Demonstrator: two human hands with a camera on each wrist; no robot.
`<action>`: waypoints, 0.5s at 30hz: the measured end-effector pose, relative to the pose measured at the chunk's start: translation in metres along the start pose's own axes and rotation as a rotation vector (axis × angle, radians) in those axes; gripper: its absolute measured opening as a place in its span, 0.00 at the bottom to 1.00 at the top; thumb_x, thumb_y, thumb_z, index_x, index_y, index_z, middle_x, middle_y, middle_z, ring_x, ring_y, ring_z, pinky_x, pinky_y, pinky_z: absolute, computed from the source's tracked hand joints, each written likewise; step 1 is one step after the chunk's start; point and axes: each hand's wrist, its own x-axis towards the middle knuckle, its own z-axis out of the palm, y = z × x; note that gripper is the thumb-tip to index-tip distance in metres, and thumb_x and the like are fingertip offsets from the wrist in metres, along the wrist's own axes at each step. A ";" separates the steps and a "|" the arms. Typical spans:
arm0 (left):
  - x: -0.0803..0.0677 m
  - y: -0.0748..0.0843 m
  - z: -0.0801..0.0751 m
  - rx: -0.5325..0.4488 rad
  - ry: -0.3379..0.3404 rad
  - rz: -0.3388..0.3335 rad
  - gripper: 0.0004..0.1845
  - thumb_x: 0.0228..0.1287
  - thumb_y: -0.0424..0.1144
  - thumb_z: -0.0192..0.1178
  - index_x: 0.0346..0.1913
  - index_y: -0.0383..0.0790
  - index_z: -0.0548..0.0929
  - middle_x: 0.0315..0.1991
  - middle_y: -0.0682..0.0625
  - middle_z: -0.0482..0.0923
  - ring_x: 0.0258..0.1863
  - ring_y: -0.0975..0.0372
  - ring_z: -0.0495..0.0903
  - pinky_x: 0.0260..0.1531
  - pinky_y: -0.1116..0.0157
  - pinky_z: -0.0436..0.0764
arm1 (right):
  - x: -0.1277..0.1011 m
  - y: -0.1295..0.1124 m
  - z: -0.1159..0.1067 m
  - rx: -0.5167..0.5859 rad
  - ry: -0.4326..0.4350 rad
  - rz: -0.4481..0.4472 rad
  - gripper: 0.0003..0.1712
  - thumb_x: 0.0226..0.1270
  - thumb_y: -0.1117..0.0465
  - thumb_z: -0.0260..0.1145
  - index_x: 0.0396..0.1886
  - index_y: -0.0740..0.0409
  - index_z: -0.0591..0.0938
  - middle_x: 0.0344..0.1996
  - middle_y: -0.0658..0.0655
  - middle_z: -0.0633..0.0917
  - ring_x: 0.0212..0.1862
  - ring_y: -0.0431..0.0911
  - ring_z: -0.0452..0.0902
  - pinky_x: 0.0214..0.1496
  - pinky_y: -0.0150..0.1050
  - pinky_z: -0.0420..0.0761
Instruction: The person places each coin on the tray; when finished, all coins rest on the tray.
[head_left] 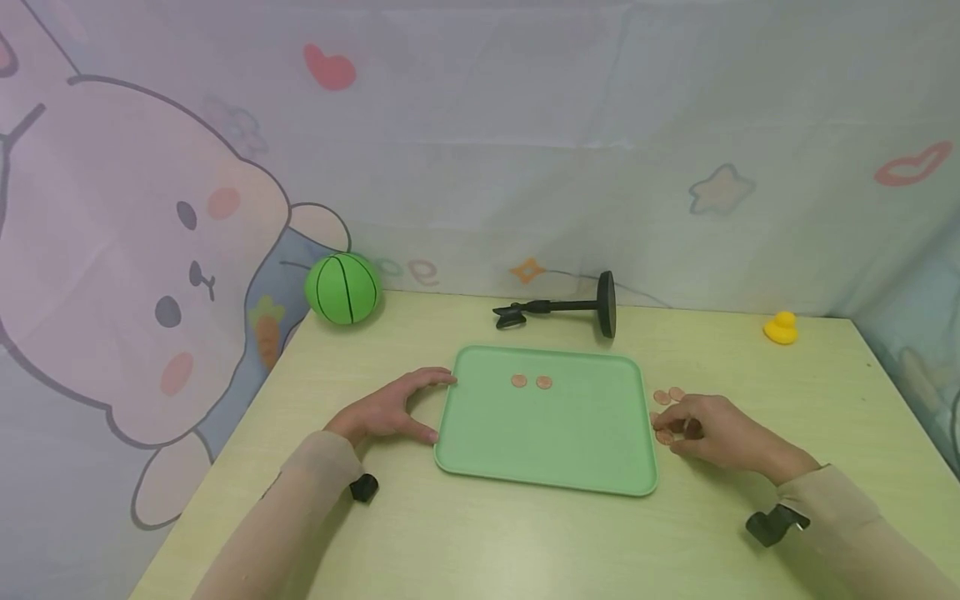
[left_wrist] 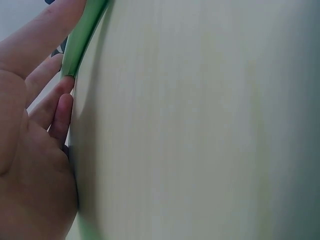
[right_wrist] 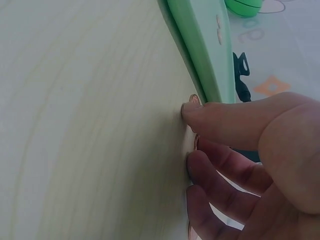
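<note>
A light green tray (head_left: 547,433) lies on the table with two copper-coloured coins inside, a left coin (head_left: 519,381) and a right coin (head_left: 544,382). My left hand (head_left: 386,410) spreads its thumb and fingers against the tray's left rim. Beyond the right rim my right hand (head_left: 712,433) is low over the table, fingers bent, thumb and index fingertips apart. Between them a coin (head_left: 664,437) lies flat; another, partly hidden, is under the index fingertip. Thumb and index touch down by coins (right_wrist: 194,99) in the right wrist view. Two more coins (head_left: 662,397) lie just behind this hand.
At the back left sits a green ball (head_left: 343,288) with black lines. A black stand (head_left: 562,306) with a round base lies on its side behind the tray. Far right is a yellow rubber duck (head_left: 782,328). A printed cloth (head_left: 480,150) hangs behind the table.
</note>
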 end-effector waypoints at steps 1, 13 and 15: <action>0.000 0.000 0.000 0.001 0.000 -0.002 0.50 0.49 0.45 0.85 0.77 0.56 0.71 0.81 0.52 0.59 0.83 0.52 0.51 0.81 0.43 0.47 | 0.000 0.000 0.000 -0.003 0.003 -0.009 0.14 0.63 0.69 0.77 0.48 0.58 0.91 0.39 0.49 0.90 0.31 0.32 0.78 0.36 0.33 0.84; 0.001 -0.001 0.000 0.004 0.001 0.007 0.50 0.49 0.44 0.85 0.76 0.56 0.71 0.81 0.52 0.59 0.83 0.52 0.52 0.81 0.44 0.48 | 0.001 -0.002 0.001 -0.031 0.014 -0.053 0.08 0.64 0.69 0.76 0.39 0.52 0.91 0.32 0.43 0.87 0.29 0.31 0.77 0.36 0.33 0.83; 0.002 -0.002 0.000 0.005 0.002 0.014 0.50 0.49 0.44 0.85 0.76 0.56 0.71 0.81 0.52 0.60 0.82 0.52 0.52 0.81 0.44 0.48 | 0.001 -0.003 0.000 -0.031 0.009 -0.049 0.08 0.64 0.68 0.76 0.39 0.52 0.90 0.32 0.43 0.86 0.29 0.31 0.77 0.36 0.34 0.83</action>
